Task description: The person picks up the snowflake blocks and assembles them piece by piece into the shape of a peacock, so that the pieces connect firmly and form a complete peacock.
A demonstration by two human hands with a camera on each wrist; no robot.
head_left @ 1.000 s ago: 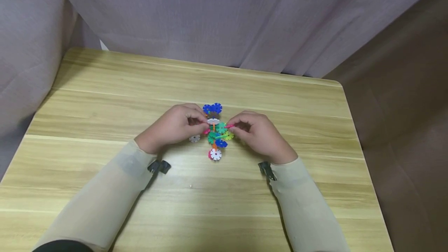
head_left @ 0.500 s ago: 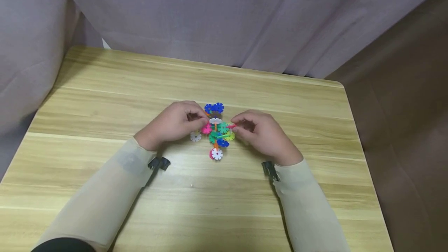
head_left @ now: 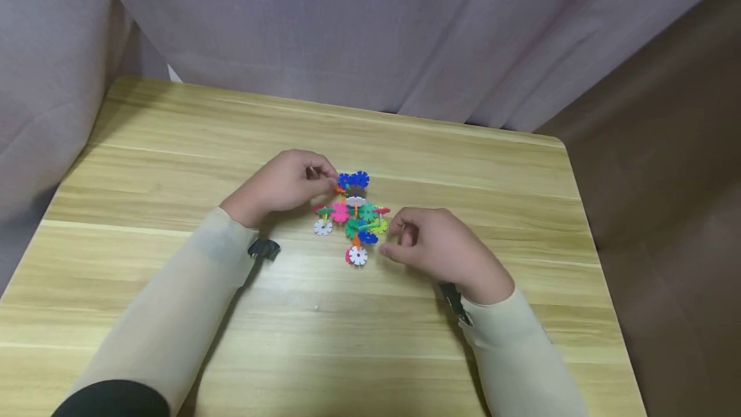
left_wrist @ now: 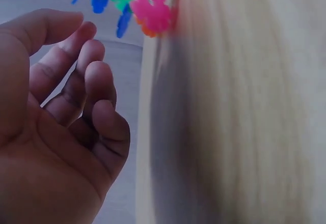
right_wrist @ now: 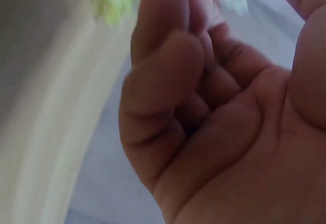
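Letting go of the plastic-flake model (head_left: 354,216) they pinched a second ago, both hands draw back loosely curled and empty, left hand (head_left: 282,183) up-left, right hand (head_left: 441,248) down-right, leaving it alone on the surface (head_left: 173,147).

1. Wooden table (head_left: 173,314), light grain, purple-grey curtain (head_left: 370,31) behind and at left
2. Multicoloured snowflake-disc toy (head_left: 354,217) lies mid-table: blue discs at far end, pink, green and yellow in the middle, white disc at near end, another white disc on its left side
3. Left hand (head_left: 280,184) at toy's far-left, fingers curled, fingertips right by the blue discs; contact unclear
4. Right hand (head_left: 437,246) just right of toy's near end, fingers loosely curled, not touching it
5. Both arms in beige sleeves (head_left: 168,320); black clip (head_left: 263,249) at left wrist, another black clip by right wrist
6. Brown surface (head_left: 666,211) right of table
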